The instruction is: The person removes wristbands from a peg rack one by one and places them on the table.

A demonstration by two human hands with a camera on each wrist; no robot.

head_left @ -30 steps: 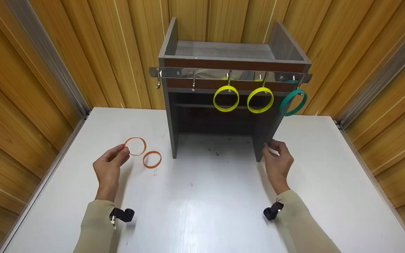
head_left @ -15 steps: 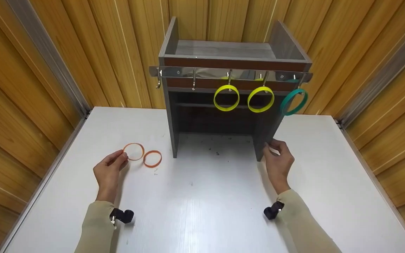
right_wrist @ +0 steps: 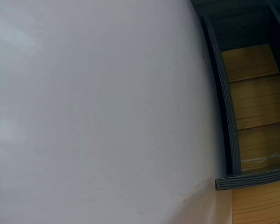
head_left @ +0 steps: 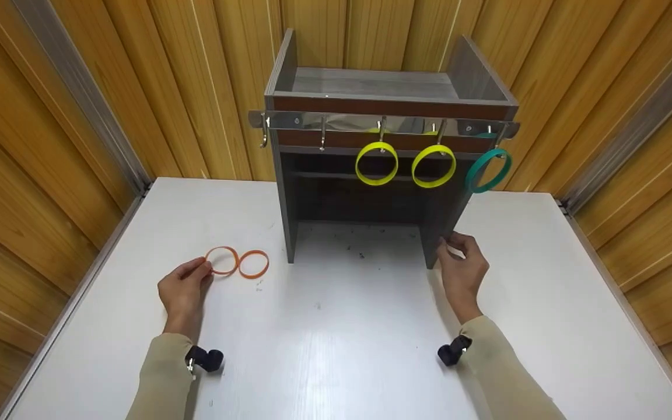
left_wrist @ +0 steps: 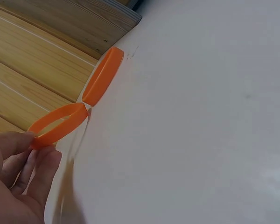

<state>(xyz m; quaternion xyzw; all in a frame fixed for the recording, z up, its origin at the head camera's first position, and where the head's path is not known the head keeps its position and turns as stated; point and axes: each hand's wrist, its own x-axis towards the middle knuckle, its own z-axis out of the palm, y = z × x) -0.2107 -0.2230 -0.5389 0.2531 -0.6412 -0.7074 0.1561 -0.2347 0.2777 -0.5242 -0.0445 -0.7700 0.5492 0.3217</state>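
My left hand (head_left: 184, 289) pinches an orange silicone wristband (head_left: 235, 262) by its near side, between thumb and fingers. In the left wrist view, the held wristband (left_wrist: 60, 130) is tilted, its far end right at a second orange wristband (left_wrist: 102, 77). That second wristband (head_left: 265, 265) lies on the white table in the head view. My right hand (head_left: 464, 271) has its fingertips against the outer face of the grey rack's right side panel (head_left: 438, 224), low down. In the right wrist view the hand is out of sight; the rack's dark frame (right_wrist: 228, 112) shows there.
Across the rack's front runs a metal hook rail (head_left: 350, 122). Two yellow wristbands (head_left: 359, 169) hang from its hooks, plus a teal wristband (head_left: 471, 175) at the right end. Both left hooks (head_left: 322, 137) are bare. Wood-patterned walls (head_left: 196, 87) surround the table.
My left hand has lowered the orange wristband towards the table, bringing it level with and beside the other orange one. My right hand stays at the rack's side panel.
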